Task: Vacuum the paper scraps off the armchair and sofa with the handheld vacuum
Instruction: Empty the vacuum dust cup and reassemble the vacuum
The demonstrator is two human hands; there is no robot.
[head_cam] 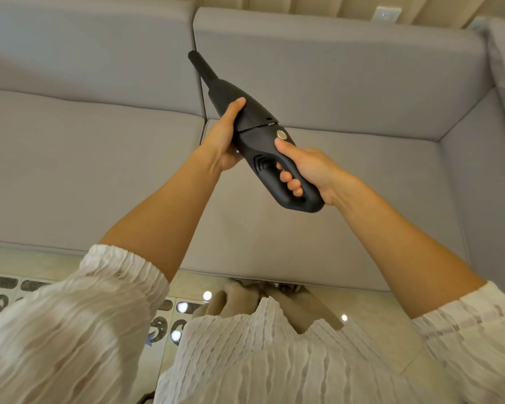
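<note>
Across the upper and middle frame a grey sofa [347, 217] is stretching, its seat and back cushions meeting at a seam near the centre. In the centre, above the right seat cushion, a black handheld vacuum [254, 135] is pointing its nozzle toward the upper left. The right hand [309, 170] is gripping its loop handle, fingers [287, 179] curled through, thumb just below the round button [281, 134]. The left hand [225, 135] is clasping the body's left side.

Vacuum [254, 132] black — sofa [333, 214] grey — sleeves [70, 330] white, crinkled.
</note>
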